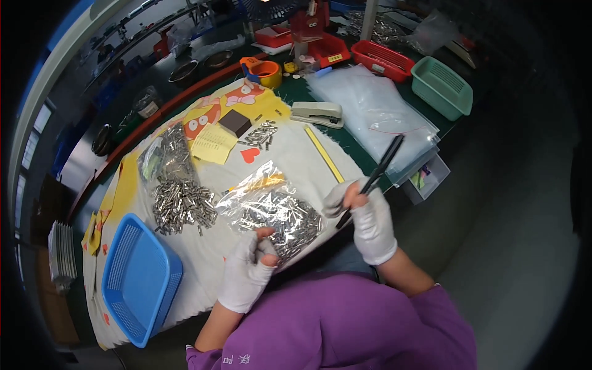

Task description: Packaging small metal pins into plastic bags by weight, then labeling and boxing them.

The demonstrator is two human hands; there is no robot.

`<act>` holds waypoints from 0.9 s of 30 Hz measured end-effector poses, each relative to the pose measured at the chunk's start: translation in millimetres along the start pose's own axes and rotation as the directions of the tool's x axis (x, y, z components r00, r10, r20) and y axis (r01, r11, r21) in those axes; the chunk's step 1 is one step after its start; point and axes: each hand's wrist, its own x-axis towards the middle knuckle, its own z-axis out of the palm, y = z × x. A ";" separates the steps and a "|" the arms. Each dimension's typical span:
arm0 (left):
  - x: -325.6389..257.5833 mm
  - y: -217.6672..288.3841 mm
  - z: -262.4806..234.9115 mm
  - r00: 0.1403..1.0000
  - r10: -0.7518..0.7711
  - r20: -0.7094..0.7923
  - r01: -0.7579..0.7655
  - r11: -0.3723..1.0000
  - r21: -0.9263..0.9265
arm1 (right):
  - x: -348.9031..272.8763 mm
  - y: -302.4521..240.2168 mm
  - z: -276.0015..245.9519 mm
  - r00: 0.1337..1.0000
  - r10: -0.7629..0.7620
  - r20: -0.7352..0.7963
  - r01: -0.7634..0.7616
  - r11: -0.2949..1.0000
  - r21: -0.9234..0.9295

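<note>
A clear plastic bag of small metal cylindrical parts [287,219] lies on the cloth in front of me. At its near left side is my left hand [250,265], in a white glove with bare fingertips, thumb and forefinger apart and loosely bent. My right hand [367,216], gloved the same way, is closed around a long, slim black tool [387,161] to the right of the bag. The tool shows two dark parallel strips at its upper end; its exact kind is unclear. Left of the bag lies a heap of loose metal parts [184,206], beside another plastic bag [169,154].
A blue basket [139,277] stands at the near left. Farther back are a yellow paper slip [214,143], a dark block [235,123], a stapler [316,114], a yellow strip [324,154], a tape dispenser [262,72], plastic sheets [376,111], a green basket [442,86] and a red basket [382,60].
</note>
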 end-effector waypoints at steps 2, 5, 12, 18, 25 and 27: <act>-3.5 -10.7 -15.5 0.998 0.028 -0.051 -0.028 1.000 -0.001 | 7.4 -8.1 -47.3 0.948 -0.004 -0.319 -0.010 0.999 -0.044; -18.9 -6.8 -30.5 0.976 -0.086 -0.200 0.091 0.996 0.015 | -6.8 -49.0 -139.5 0.772 -0.002 -0.635 -0.390 0.787 -0.477; -20.1 -6.7 -36.6 0.911 -0.039 -0.410 0.066 0.997 0.051 | -5.2 -20.4 -200.5 0.782 0.217 -0.584 -0.558 -0.172 -0.812; -28.7 -18.6 -46.7 0.904 -0.002 -0.427 0.059 0.991 0.119 | 9.1 71.5 -224.7 0.902 0.308 -0.301 -0.359 0.149 -0.922; -28.6 -29.6 -61.3 0.869 -0.010 -0.495 0.096 0.984 0.147 | 7.1 63.4 -222.7 0.960 0.245 -0.133 -0.203 0.289 -0.935; -22.0 -24.6 -60.2 0.854 0.059 -0.517 0.089 0.962 0.256 | 3.2 59.5 -230.2 0.938 0.317 -0.141 -0.214 0.206 -0.955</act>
